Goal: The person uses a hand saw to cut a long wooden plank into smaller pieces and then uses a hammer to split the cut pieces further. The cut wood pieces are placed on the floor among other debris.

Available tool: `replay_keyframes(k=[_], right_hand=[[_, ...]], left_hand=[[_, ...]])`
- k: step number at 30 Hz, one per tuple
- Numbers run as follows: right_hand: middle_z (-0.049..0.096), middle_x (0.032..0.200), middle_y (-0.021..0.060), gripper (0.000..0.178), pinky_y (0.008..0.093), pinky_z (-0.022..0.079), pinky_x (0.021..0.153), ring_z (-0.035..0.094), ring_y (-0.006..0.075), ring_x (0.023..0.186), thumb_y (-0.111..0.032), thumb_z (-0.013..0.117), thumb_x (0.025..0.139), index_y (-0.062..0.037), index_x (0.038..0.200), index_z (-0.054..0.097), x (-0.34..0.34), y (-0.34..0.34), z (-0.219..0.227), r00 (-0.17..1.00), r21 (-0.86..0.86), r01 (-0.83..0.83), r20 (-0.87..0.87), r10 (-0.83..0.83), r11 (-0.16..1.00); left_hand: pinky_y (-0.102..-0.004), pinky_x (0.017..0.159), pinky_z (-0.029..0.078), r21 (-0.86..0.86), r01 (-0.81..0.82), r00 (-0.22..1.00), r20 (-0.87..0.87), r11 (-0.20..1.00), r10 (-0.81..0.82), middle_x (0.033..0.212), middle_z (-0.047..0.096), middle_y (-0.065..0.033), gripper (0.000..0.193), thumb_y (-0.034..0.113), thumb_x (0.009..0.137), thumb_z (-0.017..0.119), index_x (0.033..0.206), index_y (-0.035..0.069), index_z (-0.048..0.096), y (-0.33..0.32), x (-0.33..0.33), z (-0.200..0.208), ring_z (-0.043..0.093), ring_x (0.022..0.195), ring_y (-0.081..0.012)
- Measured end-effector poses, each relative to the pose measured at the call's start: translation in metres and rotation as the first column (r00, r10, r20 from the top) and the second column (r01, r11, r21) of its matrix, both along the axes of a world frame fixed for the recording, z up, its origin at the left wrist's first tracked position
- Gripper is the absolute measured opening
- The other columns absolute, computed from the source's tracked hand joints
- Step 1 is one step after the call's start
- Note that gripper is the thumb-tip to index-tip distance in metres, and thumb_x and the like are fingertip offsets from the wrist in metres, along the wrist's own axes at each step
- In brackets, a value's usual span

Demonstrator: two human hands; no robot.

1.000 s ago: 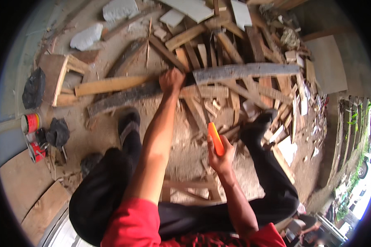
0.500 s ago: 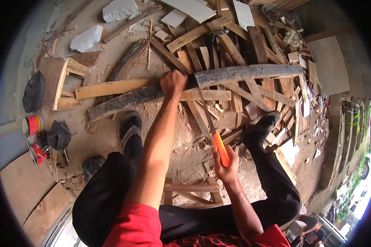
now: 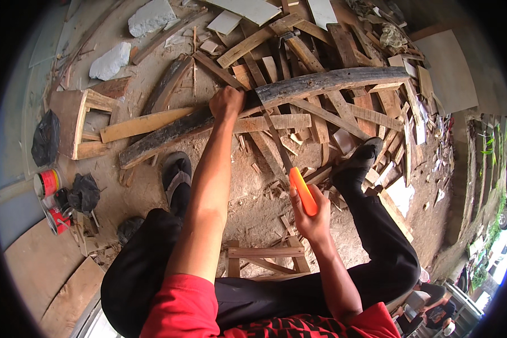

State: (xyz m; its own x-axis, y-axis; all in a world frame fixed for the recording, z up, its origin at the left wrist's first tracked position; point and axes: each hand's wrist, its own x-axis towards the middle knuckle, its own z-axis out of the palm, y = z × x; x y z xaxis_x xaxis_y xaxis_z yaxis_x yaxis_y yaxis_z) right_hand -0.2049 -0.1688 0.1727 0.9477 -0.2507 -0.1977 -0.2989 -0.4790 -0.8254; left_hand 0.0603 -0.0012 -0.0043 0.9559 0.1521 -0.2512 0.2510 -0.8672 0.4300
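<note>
A long dark, weathered wooden beam (image 3: pixel 332 85) lies crosswise in front of me, over other pieces of wood. My left hand (image 3: pixel 227 103) is closed on the beam, just left of where a handsaw blade (image 3: pixel 276 135) meets it. The saw's orange handle (image 3: pixel 302 190) is gripped by my right hand (image 3: pixel 312 218), lower and nearer to me. The blade runs up and leftward from that grip to the beam; how deep it sits in the wood cannot be made out. A paler plank (image 3: pixel 152 124) passes beneath the beam at the left.
Scrap boards (image 3: pixel 321 127) pile up under and beyond the beam. A hammer (image 3: pixel 289 35) rests on the pile. A wooden box frame (image 3: pixel 81 124), paint cans (image 3: pixel 49 183) and a black bag (image 3: pixel 84 192) stand left. A small wooden frame (image 3: pixel 265 252) lies between my legs. Another person (image 3: pixel 439 307) is at lower right.
The whole scene has slid slightly upward in the picture as my head moved. Both hands keep their holds, and the saw stays at about the same place on the beam.
</note>
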Motion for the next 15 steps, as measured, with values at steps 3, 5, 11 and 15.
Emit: replay_keyframes(k=[3, 5, 11, 15], right_hand=[[0.052, 0.056, 0.011, 0.031, 0.032, 0.04, 0.049, 0.048, 0.0133, 0.05, -0.023, 0.07, 0.092, 0.0018, 0.079, 0.059, -0.001, -0.002, -0.003, 1.0, 0.011, -0.007, 0.004, 0.007, 1.0], [0.053, 0.056, 0.0116, 0.031, 0.0319, 0.04, 0.049, 0.048, 0.0135, 0.05, -0.023, 0.07, 0.092, 0.0019, 0.078, 0.058, -0.002, -0.002, -0.005, 1.0, 0.011, -0.008, 0.007, 0.008, 1.0], [0.054, 0.056, 0.0142, 0.028, 0.0322, 0.042, 0.048, 0.054, 0.0182, 0.047, -0.02, 0.071, 0.09, 0.0001, 0.078, 0.056, -0.005, 0.005, 0.003, 0.997, -0.021, -0.004, -0.072, 0.002, 1.0], [0.056, 0.056, 0.0148, 0.023, 0.0329, 0.045, 0.046, 0.062, 0.0248, 0.048, -0.015, 0.07, 0.089, -0.0001, 0.08, 0.055, -0.045, 0.0, 0.02, 0.999, -0.072, -0.051, -0.017, 0.05, 0.996]], left_hand=[[-0.045, 0.08, 0.055, 0.005, -0.001, 1.0, 0.006, 1.0, 0.001, 0.096, 0.072, -0.0192, 0.036, 0.038, 0.083, 0.06, 0.089, 0.006, 0.076, -0.002, -0.001, 0.002, 0.07, 0.092, -0.0381], [-0.0449, 0.079, 0.055, 0.002, -0.008, 1.0, 0.02, 1.0, 0.008, 0.095, 0.072, -0.0194, 0.036, 0.038, 0.082, 0.06, 0.088, 0.006, 0.076, -0.002, -0.001, 0.002, 0.07, 0.09, -0.0382], [-0.0446, 0.078, 0.055, -0.004, -0.017, 1.0, 0.016, 1.0, 0.017, 0.092, 0.072, -0.0205, 0.034, 0.033, 0.082, 0.055, 0.084, 0.007, 0.076, 0.001, 0.0, -0.002, 0.071, 0.086, -0.0377], [-0.0441, 0.077, 0.055, -0.011, -0.03, 0.997, -0.069, 0.999, 0.03, 0.093, 0.072, -0.0214, 0.036, 0.033, 0.083, 0.052, 0.083, 0.006, 0.076, -0.005, -0.002, 0.007, 0.071, 0.086, -0.0384]])
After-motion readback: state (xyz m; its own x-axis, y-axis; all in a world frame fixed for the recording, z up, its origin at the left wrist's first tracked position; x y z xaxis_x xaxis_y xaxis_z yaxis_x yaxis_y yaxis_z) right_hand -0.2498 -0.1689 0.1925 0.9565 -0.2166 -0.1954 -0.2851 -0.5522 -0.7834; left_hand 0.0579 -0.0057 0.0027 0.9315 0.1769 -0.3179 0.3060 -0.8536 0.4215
